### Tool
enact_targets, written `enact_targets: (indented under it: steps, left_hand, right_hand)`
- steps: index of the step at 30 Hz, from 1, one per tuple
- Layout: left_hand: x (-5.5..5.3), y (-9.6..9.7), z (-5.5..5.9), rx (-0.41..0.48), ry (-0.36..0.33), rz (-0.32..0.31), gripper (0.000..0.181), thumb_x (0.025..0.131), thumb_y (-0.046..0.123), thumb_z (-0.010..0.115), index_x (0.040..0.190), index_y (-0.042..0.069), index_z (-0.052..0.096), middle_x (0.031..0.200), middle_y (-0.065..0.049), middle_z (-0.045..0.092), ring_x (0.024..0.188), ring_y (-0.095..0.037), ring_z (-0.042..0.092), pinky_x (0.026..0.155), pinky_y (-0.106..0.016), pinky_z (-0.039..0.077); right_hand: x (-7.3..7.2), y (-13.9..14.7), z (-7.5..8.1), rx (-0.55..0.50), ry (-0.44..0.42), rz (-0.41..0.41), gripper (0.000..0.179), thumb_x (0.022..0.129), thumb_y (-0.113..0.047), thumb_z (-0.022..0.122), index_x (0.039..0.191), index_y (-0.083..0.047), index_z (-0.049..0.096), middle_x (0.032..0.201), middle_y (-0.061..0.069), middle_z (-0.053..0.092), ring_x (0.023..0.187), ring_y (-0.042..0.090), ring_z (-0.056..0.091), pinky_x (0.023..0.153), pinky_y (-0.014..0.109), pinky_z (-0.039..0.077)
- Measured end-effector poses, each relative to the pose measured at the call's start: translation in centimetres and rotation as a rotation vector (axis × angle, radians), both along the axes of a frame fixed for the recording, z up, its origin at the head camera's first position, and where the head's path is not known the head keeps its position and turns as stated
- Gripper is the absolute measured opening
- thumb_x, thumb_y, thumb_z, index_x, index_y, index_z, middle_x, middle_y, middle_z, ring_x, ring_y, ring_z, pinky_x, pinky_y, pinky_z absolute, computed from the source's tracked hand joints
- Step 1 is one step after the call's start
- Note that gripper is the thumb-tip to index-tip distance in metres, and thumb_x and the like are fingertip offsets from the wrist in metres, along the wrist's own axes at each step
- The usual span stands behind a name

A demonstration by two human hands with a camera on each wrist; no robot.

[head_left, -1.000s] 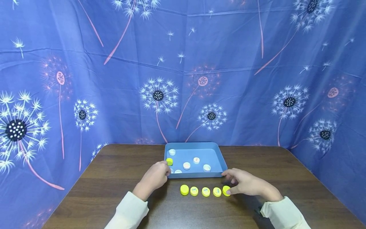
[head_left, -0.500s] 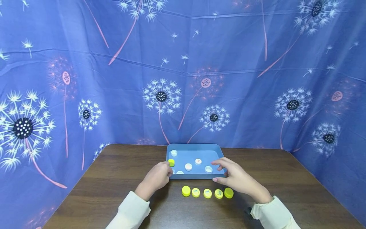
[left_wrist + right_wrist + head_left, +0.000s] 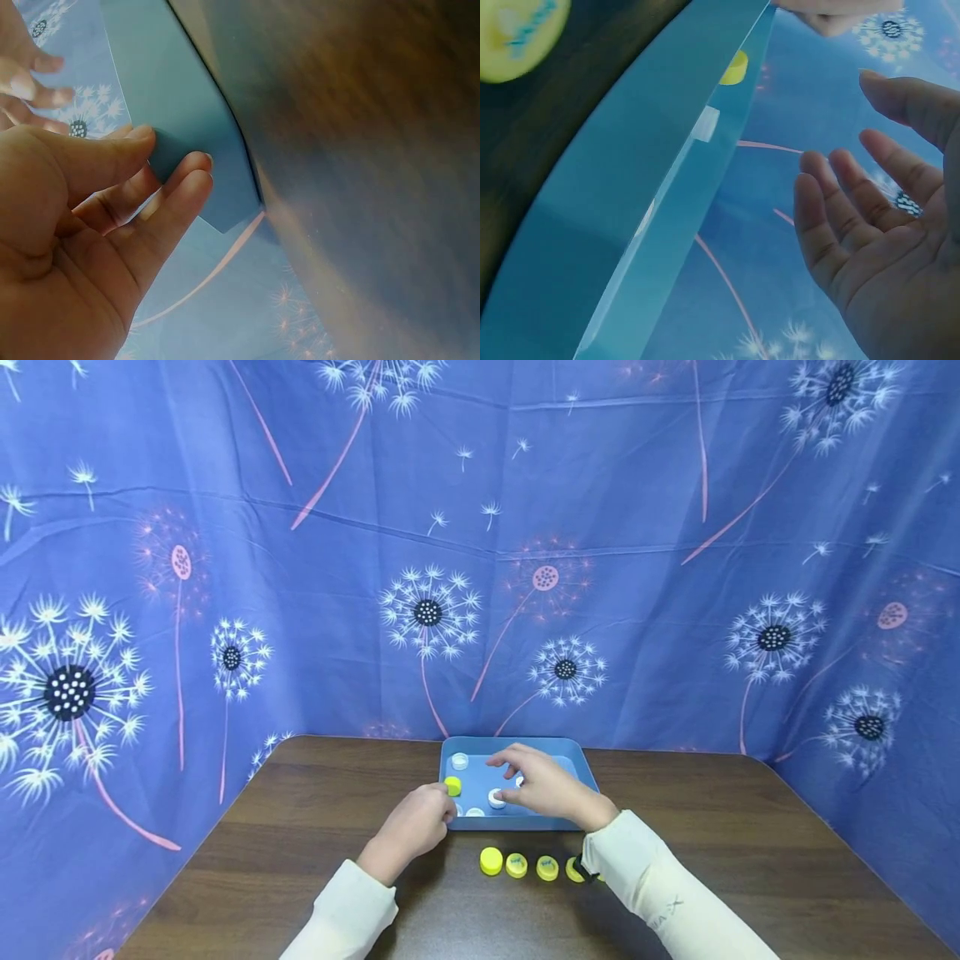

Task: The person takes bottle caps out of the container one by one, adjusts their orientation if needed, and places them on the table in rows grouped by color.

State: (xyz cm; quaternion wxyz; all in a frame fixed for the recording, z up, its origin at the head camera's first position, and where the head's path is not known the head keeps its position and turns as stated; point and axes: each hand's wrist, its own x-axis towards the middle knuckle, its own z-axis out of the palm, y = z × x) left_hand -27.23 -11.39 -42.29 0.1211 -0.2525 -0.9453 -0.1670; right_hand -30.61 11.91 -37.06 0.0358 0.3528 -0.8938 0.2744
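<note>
Sleeves (image 3: 660,893) of pale colour came in from the near edge, and the right one now covered part of the fifth cap in the row of yellow caps (image 3: 547,868) on the table (image 3: 330,802). One second earlier, the right hand (image 3: 542,785) was at this end cap; half a second earlier it was above the right part of the tray (image 3: 517,823). Now it had gone to the middle of the tray, above its floor. Its thumb stood apart from the fingers, which were loosely bent, and nothing was between them. The thumb tip overlapped a white cap (image 3: 495,798) in the head view; I cannot tell if they touched.

The left hand (image 3: 416,821) had stayed at the near left corner of the tray, with thumb and fingers pinching its wall. Behind it, inside the tray, a yellow cap (image 3: 453,786) lay as before. Farther, another white cap (image 3: 460,762) was near the back left corner. Blue cloth (image 3: 337,627) with dandelions hung behind.
</note>
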Motion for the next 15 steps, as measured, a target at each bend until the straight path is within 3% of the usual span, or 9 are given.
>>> enact_targets:
  steps: [7,15]
  left_hand:
    - [-0.1,0.0,0.0,-0.002,0.022,-0.026,0.029,0.075,-0.015,0.059,0.065,0.011,0.066,0.071,0.005,0.043,0.064,-0.01,0.038,0.058,-0.024,0.036]
    - [-0.2,-0.1,-0.1,0.002,0.071,-0.048,0.034,0.07,-0.017,0.055,0.054,0.013,0.051,0.07,0.004,0.036,0.064,-0.01,0.032,0.056,-0.025,0.03]
  right_hand:
    - [-2.4,-3.0,-0.3,0.048,-0.062,0.022,0.04,0.087,-0.009,0.074,0.125,-0.007,0.064,0.123,0.006,0.062,0.102,0.027,0.061,0.083,0.036,0.051]
    - [-4.4,-6.0,-1.0,0.167,-0.023,0.092,0.038,0.084,-0.002,0.072,0.122,-0.002,0.066,0.119,0.014,0.066,0.101,0.031,0.066,0.084,0.037,0.054]
